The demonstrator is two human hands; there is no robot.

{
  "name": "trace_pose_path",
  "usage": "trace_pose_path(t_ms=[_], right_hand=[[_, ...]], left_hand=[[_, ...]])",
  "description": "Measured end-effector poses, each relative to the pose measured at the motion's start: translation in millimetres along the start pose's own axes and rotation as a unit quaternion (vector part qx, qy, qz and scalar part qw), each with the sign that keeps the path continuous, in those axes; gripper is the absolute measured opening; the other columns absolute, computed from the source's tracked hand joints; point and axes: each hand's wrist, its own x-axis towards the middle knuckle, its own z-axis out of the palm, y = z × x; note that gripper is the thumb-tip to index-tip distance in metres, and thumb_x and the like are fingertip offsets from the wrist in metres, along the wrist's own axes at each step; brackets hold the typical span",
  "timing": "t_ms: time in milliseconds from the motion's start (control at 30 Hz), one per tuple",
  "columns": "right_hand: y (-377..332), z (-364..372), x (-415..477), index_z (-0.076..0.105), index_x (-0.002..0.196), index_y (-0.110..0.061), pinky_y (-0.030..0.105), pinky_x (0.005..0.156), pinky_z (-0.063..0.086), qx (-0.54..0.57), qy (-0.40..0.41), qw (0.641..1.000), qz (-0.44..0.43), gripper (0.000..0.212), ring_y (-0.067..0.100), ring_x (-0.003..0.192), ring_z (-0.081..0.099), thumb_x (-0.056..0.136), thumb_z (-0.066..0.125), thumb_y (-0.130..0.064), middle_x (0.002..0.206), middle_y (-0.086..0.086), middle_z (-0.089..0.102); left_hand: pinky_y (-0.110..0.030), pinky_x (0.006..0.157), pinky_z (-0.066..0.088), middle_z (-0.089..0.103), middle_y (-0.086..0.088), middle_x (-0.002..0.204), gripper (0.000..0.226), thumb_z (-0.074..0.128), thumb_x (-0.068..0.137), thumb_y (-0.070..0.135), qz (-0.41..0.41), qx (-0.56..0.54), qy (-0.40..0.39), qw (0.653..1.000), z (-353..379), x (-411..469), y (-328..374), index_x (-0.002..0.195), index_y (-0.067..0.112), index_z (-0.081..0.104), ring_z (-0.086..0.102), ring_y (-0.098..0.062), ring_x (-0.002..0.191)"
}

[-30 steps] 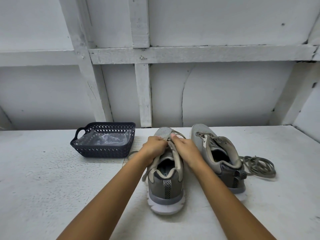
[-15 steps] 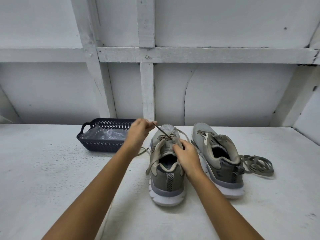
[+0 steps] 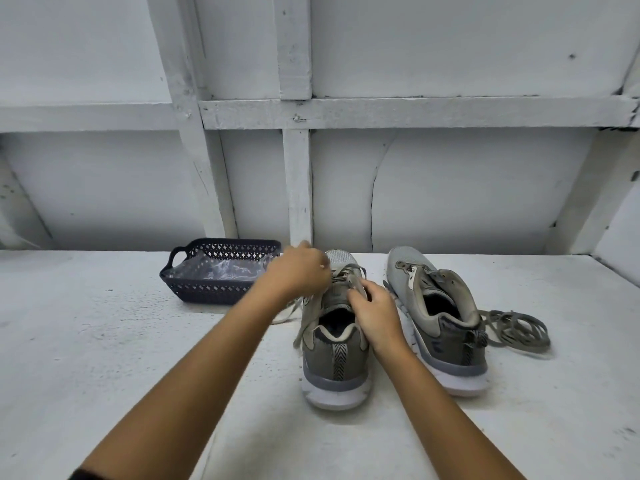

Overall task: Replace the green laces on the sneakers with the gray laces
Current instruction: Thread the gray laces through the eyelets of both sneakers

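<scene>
Two grey sneakers stand heels toward me on a white table. The left sneaker (image 3: pixel 335 358) carries a pale lace (image 3: pixel 349 271) through its front eyelets, with loose ends trailing to the left (image 3: pixel 287 313). My left hand (image 3: pixel 298 271) is blurred over the sneaker's toe, fingers curled on the lace. My right hand (image 3: pixel 375 311) grips the sneaker's tongue and right collar. The right sneaker (image 3: pixel 436 317) has no lace. A loose pile of greenish-grey lace (image 3: pixel 516 329) lies to its right.
A dark perforated basket (image 3: pixel 194 285) lined with clear plastic sits at the back left, just behind my left hand. A white panelled wall with beams (image 3: pixel 298 188) closes the table's far edge.
My left hand pulled the lace up and left from the eyelets, then came back down to the toe of the left sneaker. My right hand stayed on the tongue.
</scene>
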Motion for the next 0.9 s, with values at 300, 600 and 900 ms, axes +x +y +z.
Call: trace_pose_path(t_ms=[300,600,900], right_hand=[[-5,-1,-2,0.056,0.07,-0.008,0.025,0.057,0.034,0.01,0.001,1.0,-0.003,0.015,0.016,0.069,0.044,0.083,0.049,-0.014,0.07,0.005,0.051],[-1,0,-1,0.059,0.072,-0.015,0.027,0.063,0.038,0.013,0.007,1.0,0.01,0.018,0.017,0.073,0.051,0.087,0.051,-0.008,0.076,0.004,0.058],[-1,0,-2,0.059,0.082,0.006,0.031,0.063,0.038,0.017,0.004,1.0,0.002,0.015,0.019,0.069,0.049,0.086,0.05,-0.006,0.083,0.029,0.059]], left_hand=[[-0.034,0.077,0.045,0.062,-0.013,0.103,0.02,0.049,0.087,0.017,0.035,-0.026,-0.014,0.999,15,24,25,0.094,0.006,0.064,0.056,-0.028,0.094],[-0.026,0.071,0.057,0.07,-0.01,0.071,0.024,0.048,0.088,-0.001,0.108,-0.659,-0.035,0.743,-28,-17,-46,0.066,-0.001,0.058,0.069,-0.018,0.071],[-0.025,0.049,0.051,0.061,-0.006,0.063,0.028,0.056,0.091,0.031,0.03,-0.48,-0.151,0.863,-33,-20,-50,0.074,0.008,0.059,0.058,-0.017,0.048]])
